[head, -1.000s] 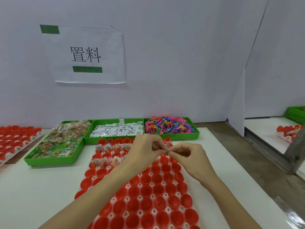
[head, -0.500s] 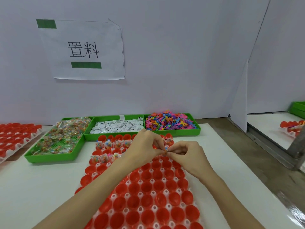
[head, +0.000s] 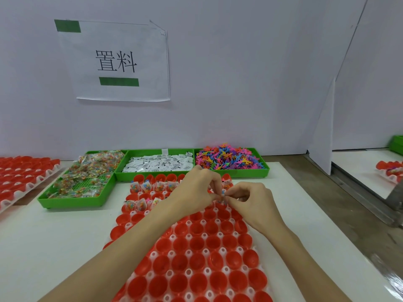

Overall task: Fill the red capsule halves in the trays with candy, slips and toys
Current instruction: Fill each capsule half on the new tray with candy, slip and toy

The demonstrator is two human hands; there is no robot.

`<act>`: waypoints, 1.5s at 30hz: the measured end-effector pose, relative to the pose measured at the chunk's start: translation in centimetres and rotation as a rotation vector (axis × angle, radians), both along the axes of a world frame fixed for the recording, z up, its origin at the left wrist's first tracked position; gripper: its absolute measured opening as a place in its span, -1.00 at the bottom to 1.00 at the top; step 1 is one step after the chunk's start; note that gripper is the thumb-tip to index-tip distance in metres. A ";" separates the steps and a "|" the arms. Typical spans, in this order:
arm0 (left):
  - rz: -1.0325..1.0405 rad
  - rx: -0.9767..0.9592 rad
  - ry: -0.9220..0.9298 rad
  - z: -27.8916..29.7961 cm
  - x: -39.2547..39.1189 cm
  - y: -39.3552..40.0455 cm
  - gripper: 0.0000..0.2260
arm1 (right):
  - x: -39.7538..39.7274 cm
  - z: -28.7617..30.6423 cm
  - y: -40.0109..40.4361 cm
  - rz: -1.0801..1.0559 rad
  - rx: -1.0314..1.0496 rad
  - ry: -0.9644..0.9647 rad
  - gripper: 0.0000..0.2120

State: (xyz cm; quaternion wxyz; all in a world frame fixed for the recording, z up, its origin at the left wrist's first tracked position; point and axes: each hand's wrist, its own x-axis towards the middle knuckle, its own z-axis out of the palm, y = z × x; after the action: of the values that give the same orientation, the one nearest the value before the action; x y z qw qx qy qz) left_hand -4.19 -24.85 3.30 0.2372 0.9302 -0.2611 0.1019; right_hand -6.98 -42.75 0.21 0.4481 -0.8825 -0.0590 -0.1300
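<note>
A small item [head: 222, 194], too tiny to identify, is pinched between the left hand [head: 197, 188] and right hand [head: 250, 203] directly over the red capsule halves [head: 209, 243], presumably for dropping in

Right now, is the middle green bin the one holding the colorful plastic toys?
No, the middle green bin holds white paper slips; the colorful toys fill the bin to its right.
</note>
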 end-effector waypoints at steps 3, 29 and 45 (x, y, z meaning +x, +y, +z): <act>-0.021 -0.017 0.006 0.2 -0.1 0.1 -0.94 | -0.1 0.1 0.1 0.007 0.005 0.000 -0.89; -0.007 0.043 -0.002 0.5 -0.4 -1.3 -0.94 | -0.2 -0.1 0.1 -0.008 -0.152 0.015 -0.87; 0.006 0.046 0.119 1.8 -0.7 -1.0 -0.94 | -0.5 0.2 0.9 0.061 -0.213 -0.147 -0.85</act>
State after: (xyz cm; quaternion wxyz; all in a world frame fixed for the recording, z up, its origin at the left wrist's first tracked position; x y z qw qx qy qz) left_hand -4.86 -25.84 5.07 0.2307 0.9405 -0.2462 0.0412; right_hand -7.53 -41.83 0.38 0.3502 -0.9110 -0.1321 -0.1734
